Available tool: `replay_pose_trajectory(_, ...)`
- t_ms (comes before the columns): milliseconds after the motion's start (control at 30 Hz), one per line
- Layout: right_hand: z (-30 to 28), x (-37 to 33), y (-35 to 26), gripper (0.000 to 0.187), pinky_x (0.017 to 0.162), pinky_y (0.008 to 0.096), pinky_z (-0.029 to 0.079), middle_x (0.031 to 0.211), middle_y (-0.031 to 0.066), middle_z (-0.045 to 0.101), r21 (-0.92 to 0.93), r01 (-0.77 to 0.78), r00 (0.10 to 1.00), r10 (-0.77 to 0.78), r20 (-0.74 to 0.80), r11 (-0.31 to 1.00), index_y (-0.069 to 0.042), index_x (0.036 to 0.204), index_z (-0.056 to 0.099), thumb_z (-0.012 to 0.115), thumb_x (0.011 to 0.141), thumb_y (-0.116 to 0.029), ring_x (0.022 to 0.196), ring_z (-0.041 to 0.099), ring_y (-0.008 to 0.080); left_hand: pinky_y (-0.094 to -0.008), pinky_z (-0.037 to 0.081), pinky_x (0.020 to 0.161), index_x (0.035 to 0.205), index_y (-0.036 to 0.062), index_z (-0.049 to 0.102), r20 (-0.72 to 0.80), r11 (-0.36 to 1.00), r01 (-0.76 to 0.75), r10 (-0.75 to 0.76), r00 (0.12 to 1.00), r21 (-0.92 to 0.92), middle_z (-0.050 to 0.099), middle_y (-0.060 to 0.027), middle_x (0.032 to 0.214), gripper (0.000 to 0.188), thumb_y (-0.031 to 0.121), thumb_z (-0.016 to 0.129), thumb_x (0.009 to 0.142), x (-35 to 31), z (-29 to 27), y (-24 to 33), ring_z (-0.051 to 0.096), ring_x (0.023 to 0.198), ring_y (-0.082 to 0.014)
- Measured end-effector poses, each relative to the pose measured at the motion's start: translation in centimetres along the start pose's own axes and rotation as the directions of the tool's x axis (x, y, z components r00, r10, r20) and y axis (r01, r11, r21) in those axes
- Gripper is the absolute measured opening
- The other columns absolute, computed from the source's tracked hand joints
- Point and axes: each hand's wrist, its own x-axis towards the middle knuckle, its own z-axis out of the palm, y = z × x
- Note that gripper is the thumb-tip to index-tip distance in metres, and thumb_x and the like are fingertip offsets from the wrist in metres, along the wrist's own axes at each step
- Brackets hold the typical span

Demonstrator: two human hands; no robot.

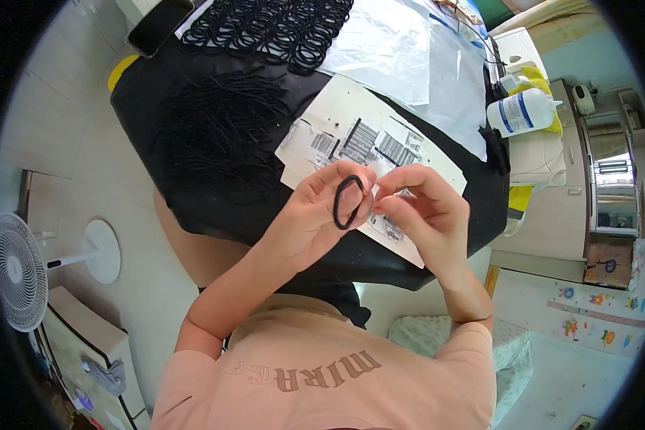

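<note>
My left hand (321,204) is raised over the near part of the table, its fingers closed on a black elastic hair tie (338,208). The hair tie forms an upright oval loop across the fingers. Just to its right, my right hand (430,211) has thumb and forefinger brought together in a pinch by the left fingertips. Whatever lies in that pinch is too small to make out. Beneath both hands is a pale card sheet (315,161) with barcode labels. A heap of loose black cords (218,122) lies to the left.
Finished-looking black loops (272,32) lie in rows at the far side, beside a phone (158,29). Clear plastic sheets (387,50) cover the back right. A white glue-type bottle (523,113) lies at the right. A white fan (20,272) stands left on the floor.
</note>
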Motion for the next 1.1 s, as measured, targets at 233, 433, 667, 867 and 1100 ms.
replay_pose_trajectory(233,1.8,1.4,-0.7,0.018,0.077,0.0241,0.050,0.100,0.0032,0.067,-0.001,-0.033,0.998,0.033,0.062,0.999,0.002,0.105,0.066,0.070,0.087,0.000,0.089,0.062,0.0080,-0.0241,0.046,0.072,0.104,0.0063,0.061,0.006,0.999,-0.045,0.045,0.999,-0.029,0.059,-0.0016,0.102,0.013,0.009,0.067,0.093,-0.5,-0.1,0.6,0.056,0.083,-0.0098)
replay_pose_trajectory(433,2.9,1.9,-0.9,0.013,0.070,0.0214,0.049,0.090,0.0012,0.067,0.004,-0.062,0.993,0.061,0.104,0.998,0.002,0.098,0.068,0.070,0.085,0.000,0.078,0.061,0.0060,-0.0192,0.043,0.071,0.099,0.0065,0.063,0.052,0.991,-0.084,0.079,0.995,0.106,0.058,-0.0018,0.100,0.010,0.002,0.066,0.091,-1.4,-0.1,2.1,0.055,0.083,-0.0085)
replay_pose_trajectory(667,2.9,3.4,-2.0,0.009,0.068,0.0203,0.047,0.081,-0.0024,0.064,-0.066,-0.026,0.995,0.032,0.094,0.997,0.001,0.091,0.068,0.071,0.084,-0.002,0.073,0.057,0.0038,-0.0196,0.043,0.068,0.110,0.0056,0.066,0.009,0.934,-0.146,0.152,0.988,0.327,0.058,-0.0028,0.098,0.021,-0.002,0.066,0.090,-1.1,0.9,4.3,0.056,0.080,-0.0089)
replay_pose_trajectory(867,-4.0,12.8,-1.1,0.007,0.068,0.0209,0.046,0.081,-0.0012,0.067,-0.312,0.100,0.989,-0.128,-0.070,0.945,0.000,0.090,0.069,0.068,0.087,-0.006,0.073,0.058,0.0041,-0.0222,0.049,0.072,0.118,0.0041,0.064,-0.138,0.342,-0.038,0.475,0.869,0.939,0.061,-0.0018,0.097,0.023,0.005,0.062,0.095,-0.1,0.6,8.2,0.059,0.082,-0.0092)
replay_pose_trajectory(1100,-16.1,32.7,8.1,0.024,0.062,0.0261,0.050,0.074,0.0085,0.072,-0.708,0.096,0.897,-0.369,-0.243,0.700,0.000,0.088,0.075,0.072,0.078,-0.021,0.065,0.065,0.0116,-0.0357,0.050,0.071,0.101,0.0026,0.068,0.262,-0.510,0.117,0.610,0.748,0.852,0.063,-0.0106,0.094,0.021,0.001,0.071,0.081,1.3,-1.6,9.0,0.061,0.082,-0.0283)
